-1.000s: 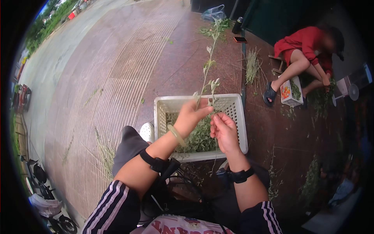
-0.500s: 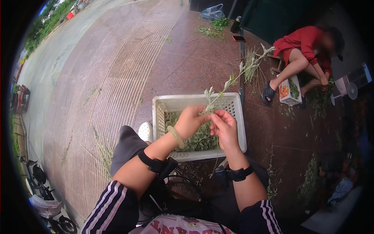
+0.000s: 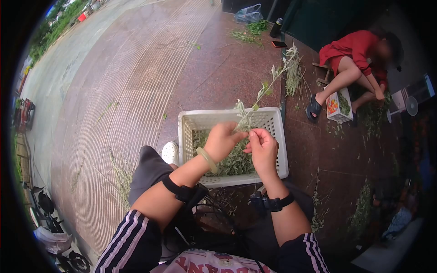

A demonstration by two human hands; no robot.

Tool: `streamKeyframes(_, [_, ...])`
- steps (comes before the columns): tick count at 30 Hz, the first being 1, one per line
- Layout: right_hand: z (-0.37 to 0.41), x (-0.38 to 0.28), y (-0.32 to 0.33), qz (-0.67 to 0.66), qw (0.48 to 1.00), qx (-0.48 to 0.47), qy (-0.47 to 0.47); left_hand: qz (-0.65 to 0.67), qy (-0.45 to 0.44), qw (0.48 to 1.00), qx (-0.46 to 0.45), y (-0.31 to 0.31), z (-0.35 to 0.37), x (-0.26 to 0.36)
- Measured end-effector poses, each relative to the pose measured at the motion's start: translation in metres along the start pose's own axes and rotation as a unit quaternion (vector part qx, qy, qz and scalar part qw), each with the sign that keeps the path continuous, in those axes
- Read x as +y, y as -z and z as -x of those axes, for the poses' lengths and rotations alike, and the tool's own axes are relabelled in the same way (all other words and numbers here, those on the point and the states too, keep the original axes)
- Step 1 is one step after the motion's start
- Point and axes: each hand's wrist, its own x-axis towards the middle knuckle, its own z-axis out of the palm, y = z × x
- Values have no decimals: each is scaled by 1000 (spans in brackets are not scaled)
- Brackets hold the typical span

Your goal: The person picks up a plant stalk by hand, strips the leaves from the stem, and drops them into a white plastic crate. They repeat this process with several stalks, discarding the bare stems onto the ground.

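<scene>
White basket point(image 3: 278, 136) of cuttings point(image 3: 234, 161) under left hand point(image 3: 221, 141) and right hand point(image 3: 263, 148), both tight on one sprig point(image 3: 263, 88); person point(image 3: 353, 50) beyond

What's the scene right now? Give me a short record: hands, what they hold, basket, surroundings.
left hand: pinches the lower end of a leafy stem
right hand: pinches the same stem just beside the left
stem: slants up and to the right, above the basket
basket: white, slotted, on the paved ground, holds loose green leaves
other person: in red, seated at the upper right, bent over a small box with greens
ground: scattered stems
</scene>
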Motion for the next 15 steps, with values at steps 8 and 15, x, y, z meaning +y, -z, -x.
streamKeyframes(8, [-18,13,14,-76,995,57,-31,20,-7,1000,-23,5,9,31])
streamKeyframes(15, [-24,9,26,-155,985,24,-66,68,-22,991,115,12,-4,-4])
